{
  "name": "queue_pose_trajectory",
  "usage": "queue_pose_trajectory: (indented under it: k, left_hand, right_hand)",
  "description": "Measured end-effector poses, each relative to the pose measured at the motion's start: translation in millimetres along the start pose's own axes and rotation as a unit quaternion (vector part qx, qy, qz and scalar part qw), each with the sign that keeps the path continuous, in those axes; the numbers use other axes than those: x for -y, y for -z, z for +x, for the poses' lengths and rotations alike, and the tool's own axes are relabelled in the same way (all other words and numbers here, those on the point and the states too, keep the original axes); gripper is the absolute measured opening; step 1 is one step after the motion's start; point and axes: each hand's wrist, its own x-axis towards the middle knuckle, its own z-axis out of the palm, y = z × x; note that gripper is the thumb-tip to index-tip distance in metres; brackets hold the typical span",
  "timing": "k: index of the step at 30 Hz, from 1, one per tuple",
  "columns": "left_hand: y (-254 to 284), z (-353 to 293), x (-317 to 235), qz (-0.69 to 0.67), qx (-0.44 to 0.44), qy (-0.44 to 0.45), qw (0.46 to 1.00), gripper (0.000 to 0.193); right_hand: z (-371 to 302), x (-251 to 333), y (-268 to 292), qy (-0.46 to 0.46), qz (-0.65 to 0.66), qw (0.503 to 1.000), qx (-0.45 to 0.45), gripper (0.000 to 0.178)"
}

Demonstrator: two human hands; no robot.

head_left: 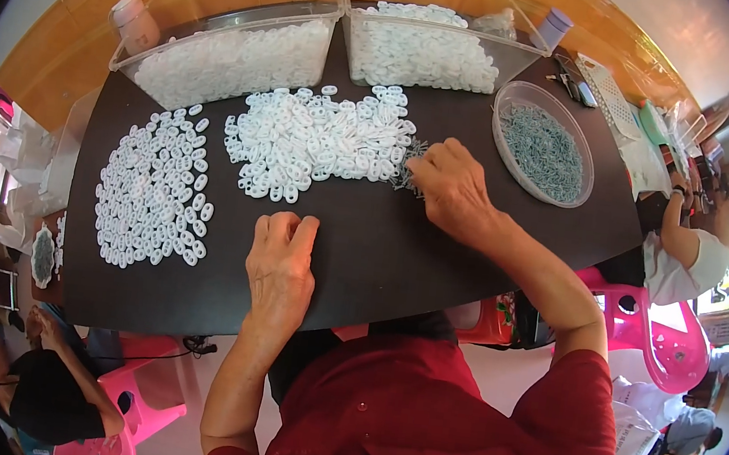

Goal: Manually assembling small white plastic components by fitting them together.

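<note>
My right hand (454, 186) bends over a small heap of grey metal screws (410, 163), its fingertips closed together at the heap's edge. Whatever lies between those fingertips is too small to make out. Close by on the left spreads a large pile of white oval plastic pieces with two holes each (321, 137). My left hand (281, 265) rests at the table's near side, below that pile, with its fingers curled in and closed. Its fingertips are partly hidden, so any small thing in them does not show.
On the dark table (361, 254), more white oval pieces (152, 194) spread at the left. Two clear bins (225, 27) filled with white pieces stand behind. A round tub (589, 168) of screws sits right. Other people are seated on both sides, near pink chairs (679, 349).
</note>
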Motion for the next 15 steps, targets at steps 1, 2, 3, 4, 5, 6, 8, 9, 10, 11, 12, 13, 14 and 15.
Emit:
queue_pose_trajectory:
  k: [1, 2, 3, 4, 5, 6, 8, 9, 10, 11, 12, 13, 14, 15]
  left_hand:
    - [-1.6, 0.8, -0.4, 0.0, 0.001, 0.001, 1.0, 0.027]
    - [-2.8, 1.5, -0.5, -0.009, -0.001, -0.008, 1.0, 0.028]
    - [-3.7, 2.0, -0.7, -0.018, -0.003, -0.016, 1.0, 0.029]
    - [-4.8, 1.7, -0.7, -0.017, -0.002, -0.013, 1.0, 0.029]
    - [-5.7, 1.4, -0.8, -0.016, -0.008, -0.014, 1.0, 0.03]
    - [-6.3, 0.6, -1.2, -0.015, -0.014, -0.015, 1.0, 0.03]
    - [-4.9, 0.2, -6.0, -0.019, -0.021, -0.001, 1.0, 0.032]
    - [-4.2, -0.1, -7.4, -0.023, -0.029, 0.01, 0.999, 0.033]
    - [-4.3, -0.8, -6.3, -0.022, -0.028, 0.013, 0.999, 0.033]
    - [-4.8, -1.0, -4.8, -0.011, -0.021, 0.011, 1.0, 0.033]
    - [-5.0, -1.2, -3.5, 0.001, -0.013, 0.009, 1.0, 0.033]
    - [-4.9, -1.1, -3.3, 0.002, -0.013, 0.01, 1.0, 0.033]
    - [-4.8, -1.1, -3.1, 0.01, -0.006, 0.006, 1.0, 0.032]
    - [-4.5, -1.5, -3.0, 0.019, 0.0, 0.002, 1.0, 0.03]
  right_hand:
    - [-3.6, 1.9, -2.7, -0.005, 0.009, 1.0, 0.01, 0.019]
    - [-5.4, 4.2, -3.9, -0.01, 0.019, 1.0, 0.019, 0.02]
    - [-5.8, 7.8, -4.0, -0.01, 0.02, 1.0, 0.02, 0.02]
    - [-4.6, 12.4, -3.5, -0.004, 0.048, 0.999, 0.012, 0.021]
    - [-3.7, 15.0, -3.3, 0.002, 0.075, 0.997, 0.005, 0.023]
    - [-3.5, 14.4, -3.7, 0.002, 0.078, 0.997, 0.006, 0.023]
    - [-2.6, 11.5, -2.8, -0.005, 0.075, 0.997, -0.016, 0.023]
    - [-3.6, 12.9, -1.9, -0.005, 0.076, 0.997, -0.016, 0.023]
    - [-5.4, 15.9, -1.7, -0.007, 0.091, 0.996, -0.013, 0.021]
    - [-7.1, 19.1, -2.1, -0.009, 0.105, 0.994, -0.011, 0.02]
    - [-8.3, 23.2, -3.6, -0.008, 0.107, 0.994, -0.01, 0.02]
    - [-9.3, 27.9, -4.9, -0.009, 0.111, 0.994, -0.003, 0.019]
    - [-9.5, 30.7, -6.2, -0.01, 0.116, 0.993, 0.005, 0.018]
    - [-9.0, 30.9, -7.5, -0.009, 0.117, 0.993, 0.006, 0.018]
